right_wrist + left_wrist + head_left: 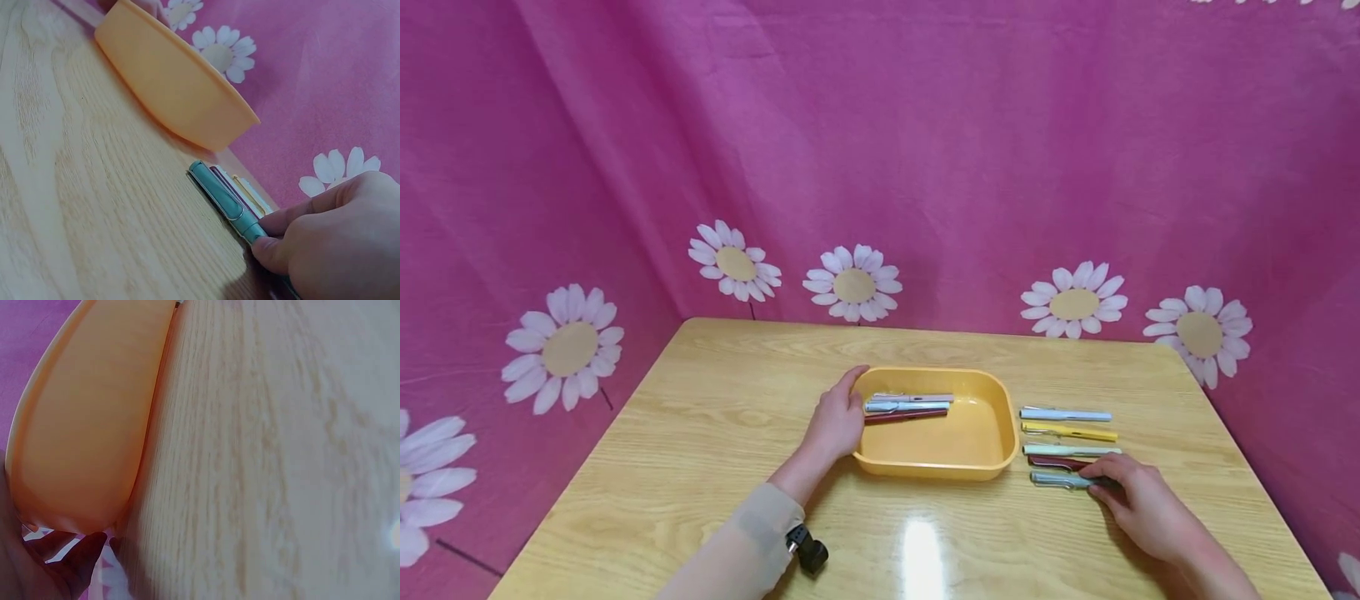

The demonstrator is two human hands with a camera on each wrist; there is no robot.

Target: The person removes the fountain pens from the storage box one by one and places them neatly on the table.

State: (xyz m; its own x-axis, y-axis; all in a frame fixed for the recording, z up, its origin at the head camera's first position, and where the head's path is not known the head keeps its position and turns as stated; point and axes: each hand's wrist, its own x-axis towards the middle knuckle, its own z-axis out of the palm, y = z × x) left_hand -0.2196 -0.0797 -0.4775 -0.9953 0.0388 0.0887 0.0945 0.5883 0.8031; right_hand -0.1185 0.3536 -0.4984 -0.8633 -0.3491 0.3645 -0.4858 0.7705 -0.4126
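Note:
My left hand [838, 421] grips the left end of a yellow-orange plastic tray [936, 473] standing on the table. Three capped pens lie in the tray's left part: a pale pink pen [931, 397], a silvery-blue pen [910, 407] and a dark red pen [917, 415]. To the right of the tray, several pens lie in a column. The nearest is a teal pen [215, 190] with a wire clip, and my right hand [1142, 504] pinches it between thumb and forefinger. Just beyond it are a maroon pen [1052, 462], a mint pen [1067, 450], a yellow pen [1067, 431] and a light blue pen [1067, 414].
The wooden table [700, 467] has its far edge against a pink curtain [925, 167] printed with daisies. A small black device [807, 548] is strapped at my left sleeve [745, 533]. Light glares off the tabletop in front of the tray.

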